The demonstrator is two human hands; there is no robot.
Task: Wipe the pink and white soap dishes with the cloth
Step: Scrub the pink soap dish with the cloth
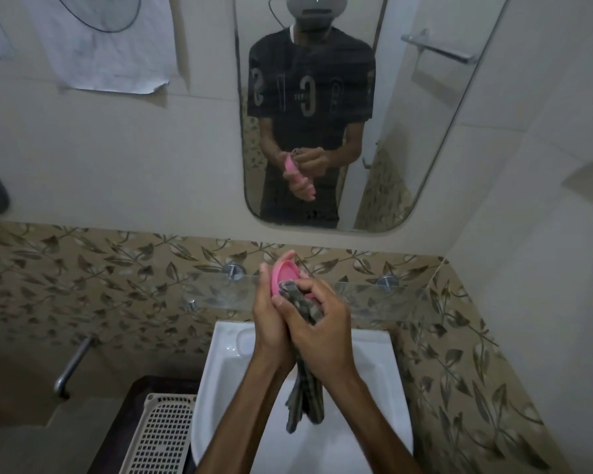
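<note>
Wall (83,165): pale tiles above, a band of leaf-patterned tiles below, running behind the basin.
Mirror (408,131): rounded corners, mounted on the wall; reflects a person in a dark printed shirt holding the pink dish in front of the body.
Basin (374,388): white, set against the leaf-patterned band, directly beneath both forearms.
Glass shelf (151,289): clear, fixed to the wall on round metal mounts, spanning above the basin's rear edge.
Paper sheet (110,46): white, curled at the lower edge, stuck on the wall left of the mirror.
Crate (161,436): beige perforated plastic, just left of the basin.
Towel bar (439,49): metal, on the wall right of the mirror.
Left hand (271,309): fingers wrapped around the back of the pink soap dish, gripping it, held above the basin.
Right hand (322,323): fingers curled around the cloth, pressing a bunched part of it into the dish's hollow.
Cloth (305,398): dark, checked; upper end inside the dish, the rest hanging down between the wrists over the basin.
Pink soap dish (283,271): oval, tilted upright with its hollow side facing the camera, in front of the glass shelf.
White soap dish: cannot tell its place.
</note>
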